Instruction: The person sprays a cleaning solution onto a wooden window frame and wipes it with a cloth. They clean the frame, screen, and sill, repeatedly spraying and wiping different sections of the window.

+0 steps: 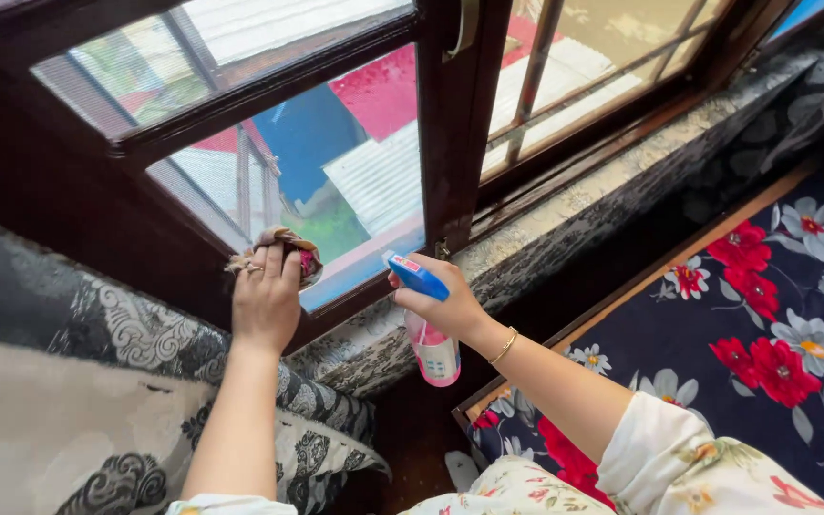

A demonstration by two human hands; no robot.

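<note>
A head-worn camera looks down at a person's two bare arms reaching toward a dark wooden window frame (450,124). At about nine o'clock in the view lies a grey and cream patterned cushion (69,381), beside the left forearm. Just right of it, at ten o'clock from the centre, the left hand (265,296) presses a bunched, multicoloured cloth (290,250) against the lower corner of the glass pane (336,162), fingers curled over the top of the cloth and closed on it. Through the glass show corrugated roofs in red, blue and grey. Near the centre, at about six o'clock from the pane, the right hand (448,307) is wrapped around a spray bottle (429,329) with a blue trigger head and pink liquid, the nozzle pointing toward the pane and a gold bangle on the wrist. The bottle hangs apart from the glass, above a mottled stone windowsill (584,205) that runs toward two o'clock. At four o'clock is a navy covering with red and white flowers (774,315). To wipe well, it seems wise to keep the cloth flat and firm into the frame's corner, where grime gathers, and to hold the nozzle aimed at the glass rather than the wood.
</note>
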